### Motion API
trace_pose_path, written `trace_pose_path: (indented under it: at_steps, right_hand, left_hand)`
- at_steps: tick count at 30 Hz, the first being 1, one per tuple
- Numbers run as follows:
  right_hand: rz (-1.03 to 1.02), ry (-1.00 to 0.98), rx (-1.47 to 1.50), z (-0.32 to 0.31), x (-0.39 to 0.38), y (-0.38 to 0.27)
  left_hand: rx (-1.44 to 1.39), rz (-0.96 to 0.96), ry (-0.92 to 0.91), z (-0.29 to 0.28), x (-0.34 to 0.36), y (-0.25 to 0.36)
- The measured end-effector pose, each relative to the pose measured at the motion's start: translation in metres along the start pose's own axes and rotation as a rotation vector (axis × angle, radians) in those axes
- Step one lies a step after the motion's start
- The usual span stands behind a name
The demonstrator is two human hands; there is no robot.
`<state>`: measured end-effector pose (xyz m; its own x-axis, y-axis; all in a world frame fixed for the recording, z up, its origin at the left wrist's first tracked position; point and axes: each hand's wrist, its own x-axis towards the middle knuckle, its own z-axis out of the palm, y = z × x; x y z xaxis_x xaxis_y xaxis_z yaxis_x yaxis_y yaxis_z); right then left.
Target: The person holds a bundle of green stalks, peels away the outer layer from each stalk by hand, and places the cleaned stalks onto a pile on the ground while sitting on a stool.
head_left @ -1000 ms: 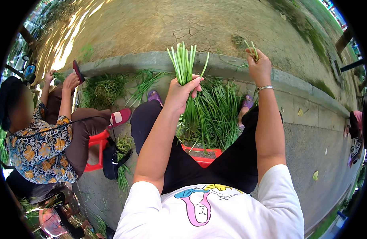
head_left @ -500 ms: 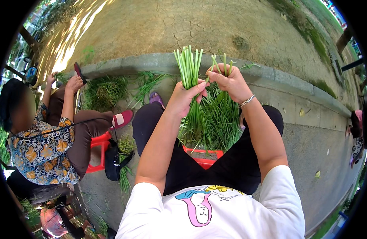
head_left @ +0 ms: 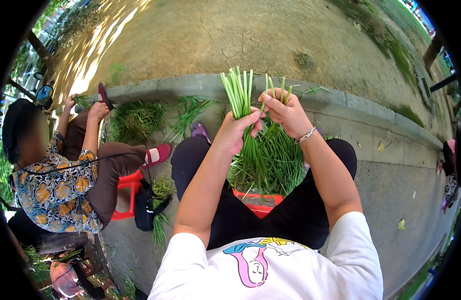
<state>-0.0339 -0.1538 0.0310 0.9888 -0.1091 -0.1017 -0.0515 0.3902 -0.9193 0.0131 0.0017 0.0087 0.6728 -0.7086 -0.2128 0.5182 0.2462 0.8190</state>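
Stems (head_left: 239, 92), green and smooth, in a thick bunch inside the left hand (head_left: 236, 132), right in the middle of the scene. Fingers of that hand curled around the bunch, pale ends pointing to the far side, dark green tops hanging down to the near side. Right hand (head_left: 288, 114) just beside the left one, finger and thumb pinching a few thin stalks (head_left: 283, 83), with ends sticking up. Hard to tell about any touch between the two hands. Shiny bracelet (head_left: 306, 135) around the right wrist. Under the hands, between knees in black pants (head_left: 185, 160), a big messy pile of long green leaves (head_left: 285, 162). At the near side of that pile, a red plastic edge (head_left: 260, 212). Purple shoe (head_left: 200, 131) to the left of the pile. Farther left, near the stone kerb (head_left: 190, 84), a heap of greens (head_left: 135, 122) and some loose stalks (head_left: 186, 112). On the left, a co-worker (head_left: 55, 192) in a patterned shirt, sitting on a red stool (head_left: 133, 197), and a black bag (head_left: 143, 212) close by. Off to the right, grey pavement (head_left: 370, 200) with a little yellow leaf (head_left: 401, 224). Past the kerb, cracked brown ground (head_left: 190, 45).
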Motion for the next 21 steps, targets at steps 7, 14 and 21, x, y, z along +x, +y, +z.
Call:
trace_pose_path:
  at_steps: [7, 14, 21]
  right_hand:
    - [-0.002, 0.004, -0.012, -0.004, 0.000, 0.000]
    - [0.071, -0.034, 0.123, 0.000, -0.003, 0.000]
    - [0.100, -0.106, 0.214, -0.001, 0.001, 0.012]
  left_hand:
    - [-0.013, 0.001, 0.012, 0.005, -0.001, 0.001]
    - [-0.024, 0.045, 0.024, 0.004, 0.000, -0.002]
    - [0.031, 0.102, 0.046, 0.005, 0.000, -0.004]
